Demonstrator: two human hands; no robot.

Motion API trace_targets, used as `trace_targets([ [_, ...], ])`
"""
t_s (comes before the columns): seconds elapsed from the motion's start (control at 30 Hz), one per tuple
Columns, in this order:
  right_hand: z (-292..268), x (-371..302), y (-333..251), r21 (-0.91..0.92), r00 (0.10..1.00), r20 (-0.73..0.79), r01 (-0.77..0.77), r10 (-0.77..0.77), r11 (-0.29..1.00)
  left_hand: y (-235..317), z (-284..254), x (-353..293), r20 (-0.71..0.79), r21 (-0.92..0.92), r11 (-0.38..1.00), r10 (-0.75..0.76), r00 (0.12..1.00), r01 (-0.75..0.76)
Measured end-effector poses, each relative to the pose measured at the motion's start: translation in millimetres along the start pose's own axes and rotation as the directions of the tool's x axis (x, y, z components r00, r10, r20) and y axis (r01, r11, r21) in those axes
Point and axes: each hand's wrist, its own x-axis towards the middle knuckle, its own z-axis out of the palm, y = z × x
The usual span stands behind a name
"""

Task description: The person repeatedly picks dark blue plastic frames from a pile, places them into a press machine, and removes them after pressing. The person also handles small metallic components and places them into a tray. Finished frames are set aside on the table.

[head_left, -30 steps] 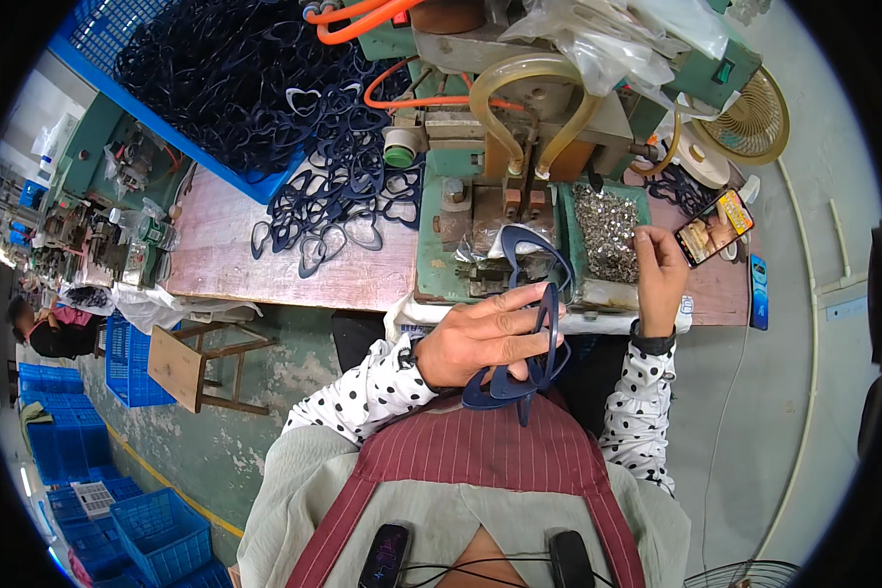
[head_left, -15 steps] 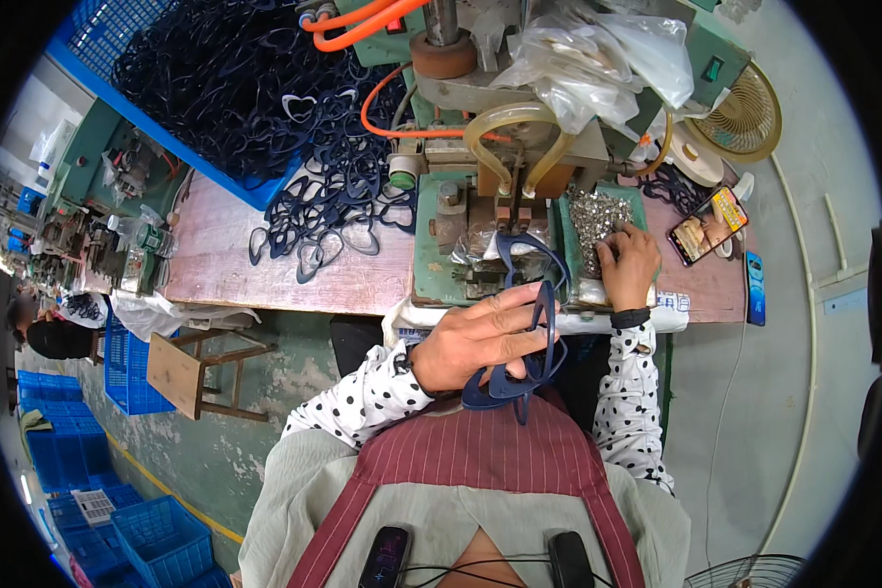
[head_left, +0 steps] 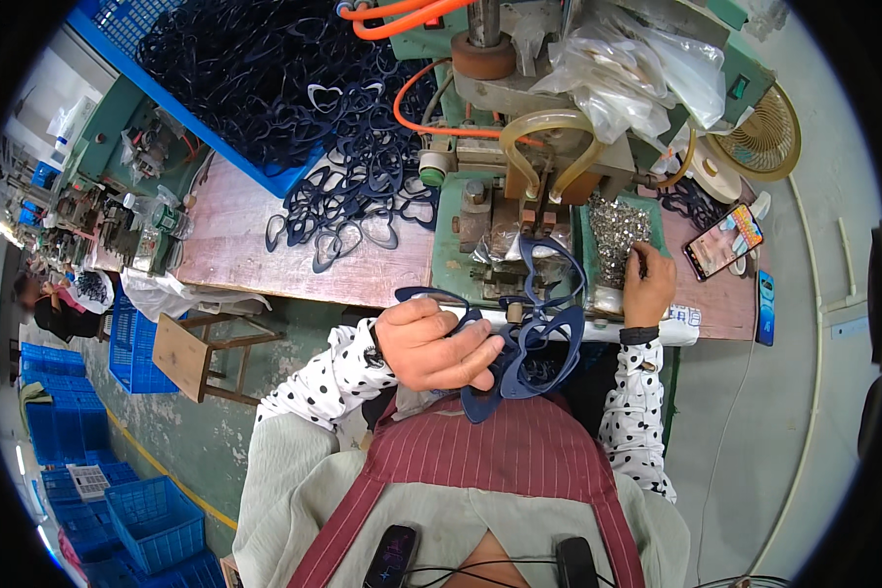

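"What differs from half a second ago?"

"The left grip sits further left, its fingers now curled closed around the navy frames; one loop juts out past its knuckles. The right grip has drawn back to the near right edge of the green tray of metal bits."

"What's around?"

"Ahead of the left grip stands a green press, its base partly covered by a raised loop. Further ahead-left, loose navy loops spread over the tabletop beside a blue crate. A phone lies right of the right grip."

"And the hands?"

"Left: back upward, fingers pointing right. Right: fingers forward, fingertips bunched; I cannot tell whether they pinch anything."
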Motion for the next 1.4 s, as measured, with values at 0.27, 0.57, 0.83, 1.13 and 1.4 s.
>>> trace_targets([
  [0.27, -5.5, 4.7, -6.2, 0.021, 0.997, -0.005, 0.073, -0.073, 0.997, -3.3, 20.6, -19.5, -0.016, 0.019, 0.999, -0.028, 0.999, 0.028],
  [0.57, -21.9, 26.4, -68.8, 0.549, 0.921, 0.322, -0.369, 0.219, 0.750, 6.6, 18.8, -13.2, 0.107, -0.052, 0.964, -0.256, 0.961, 0.262],
  [0.83, -40.8, 41.0, -141.7, 0.634, 0.829, 0.557, -0.467, 0.055, 0.616, 7.5, 18.6, -11.6, 0.179, -0.140, 0.943, -0.276, 0.944, 0.302],
  [1.13, -31.0, 50.8, -151.3, 0.644, 0.852, 0.514, -0.458, 0.096, 0.613, 13.5, 25.7, -20.8, 0.233, -0.252, 0.899, -0.304, 0.924, 0.359],
  [1.4, -21.4, 44.6, -151.1, 0.739, 0.874, 0.479, -0.451, 0.082, 0.500, 11.6, 13.0, -6.1, 0.084, -0.607, 0.759, -0.230, 0.969, 0.233],
])
